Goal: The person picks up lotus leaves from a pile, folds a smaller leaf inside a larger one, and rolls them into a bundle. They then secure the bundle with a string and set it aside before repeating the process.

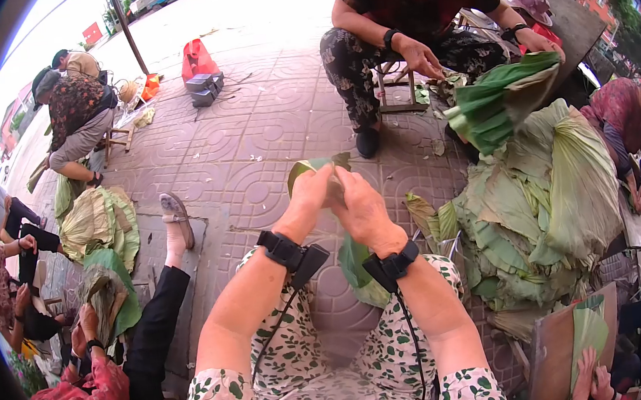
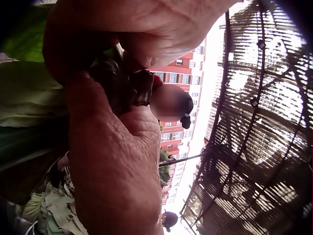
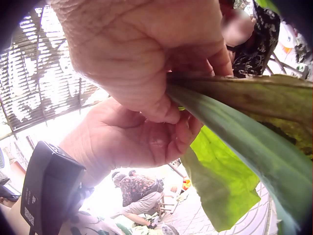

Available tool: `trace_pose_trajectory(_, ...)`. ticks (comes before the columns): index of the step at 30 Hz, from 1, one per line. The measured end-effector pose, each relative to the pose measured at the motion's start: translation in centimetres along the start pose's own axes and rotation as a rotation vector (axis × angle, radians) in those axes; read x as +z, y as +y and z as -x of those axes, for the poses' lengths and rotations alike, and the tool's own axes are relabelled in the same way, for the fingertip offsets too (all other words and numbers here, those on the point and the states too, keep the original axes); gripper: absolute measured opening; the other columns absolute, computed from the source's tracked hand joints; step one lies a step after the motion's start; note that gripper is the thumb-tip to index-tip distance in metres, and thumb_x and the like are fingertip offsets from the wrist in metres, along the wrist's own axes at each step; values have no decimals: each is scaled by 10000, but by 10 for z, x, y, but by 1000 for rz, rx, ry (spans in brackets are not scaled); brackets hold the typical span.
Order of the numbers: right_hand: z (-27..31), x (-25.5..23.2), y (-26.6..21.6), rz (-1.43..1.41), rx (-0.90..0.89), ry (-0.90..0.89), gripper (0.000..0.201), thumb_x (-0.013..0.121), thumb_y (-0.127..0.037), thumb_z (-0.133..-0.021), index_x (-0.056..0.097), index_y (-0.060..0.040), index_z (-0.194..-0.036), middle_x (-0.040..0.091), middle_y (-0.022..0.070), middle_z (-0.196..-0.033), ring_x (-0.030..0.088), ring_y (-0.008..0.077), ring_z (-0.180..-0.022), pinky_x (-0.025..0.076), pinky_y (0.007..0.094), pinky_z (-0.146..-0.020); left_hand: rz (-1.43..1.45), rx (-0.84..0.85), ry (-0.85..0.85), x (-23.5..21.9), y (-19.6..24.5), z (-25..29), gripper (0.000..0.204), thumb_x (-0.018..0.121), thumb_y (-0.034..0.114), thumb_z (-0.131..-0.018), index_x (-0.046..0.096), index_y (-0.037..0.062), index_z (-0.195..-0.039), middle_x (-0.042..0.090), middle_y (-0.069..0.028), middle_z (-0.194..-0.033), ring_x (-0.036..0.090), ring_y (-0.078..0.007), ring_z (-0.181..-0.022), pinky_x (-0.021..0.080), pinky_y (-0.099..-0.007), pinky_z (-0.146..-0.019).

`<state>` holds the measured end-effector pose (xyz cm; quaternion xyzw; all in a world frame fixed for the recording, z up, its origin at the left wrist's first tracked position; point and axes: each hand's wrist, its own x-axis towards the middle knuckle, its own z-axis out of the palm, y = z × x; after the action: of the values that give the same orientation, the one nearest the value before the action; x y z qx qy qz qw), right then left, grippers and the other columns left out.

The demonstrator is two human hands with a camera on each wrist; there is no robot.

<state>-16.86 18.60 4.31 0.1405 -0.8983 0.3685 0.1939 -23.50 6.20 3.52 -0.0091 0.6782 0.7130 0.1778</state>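
Both hands meet in front of the body in the head view, the left hand (image 1: 310, 195) beside the right hand (image 1: 362, 205). Between them is a bunched green leaf (image 1: 300, 172), its edges showing past the fingertips. The right wrist view shows the right hand (image 3: 142, 49) pinching the gathered leaf (image 3: 234, 122), which fans out to the right with a dark, browned upper edge. Below it the left hand (image 3: 142, 139) has its fingers curled at the same gathered end. Dark, crumpled leaf material (image 2: 142, 88) lies between the hands in the left wrist view.
A large pile of leaves (image 1: 533, 217) lies to the right. Another green leaf (image 1: 354, 263) hangs between the knees. Opposite, a seated person (image 1: 427, 25) handles leaves. Other people sit at left and right, and a red bag (image 1: 198, 59) stands on the paving.
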Motion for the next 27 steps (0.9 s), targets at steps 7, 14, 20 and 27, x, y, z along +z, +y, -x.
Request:
trace_pose_trajectory(7,0,5,5,30,-26,43,562,643,-94,-728,422,16,-1233,532,183,-1006,542,357,-916,458,417,-754,22,-2,-13,3,6,6,270,504,329,-896,581,71,-908,580,-17,-789,551,-118,-698,477,-282,-610)
trace_pose_trajectory(14,-1,0,-3,21,39,-24,572,626,-50,-736,394,47,-1249,520,229,-1103,517,381,-1022,444,409,-852,-6,-30,35,3,5,4,274,512,332,-896,578,67,-916,575,-20,-797,550,-117,-707,475,-281,-600)
trace_pose_trajectory(20,-2,0,-2,8,42,-31,576,630,-49,-736,395,52,-1252,514,230,-1129,509,375,-1049,436,399,-875,-9,-13,-10,3,12,11,268,504,326,-903,573,67,-902,570,-17,-789,542,-111,-695,467,-275,-597)
trace_pose_trajectory(27,-2,6,2,40,-9,42,573,654,-71,-721,414,8,-1235,537,185,-1022,536,358,-934,452,419,-772,-11,-40,11,3,9,6,273,505,325,-901,571,60,-898,575,-21,-791,539,-114,-693,448,-270,-589)
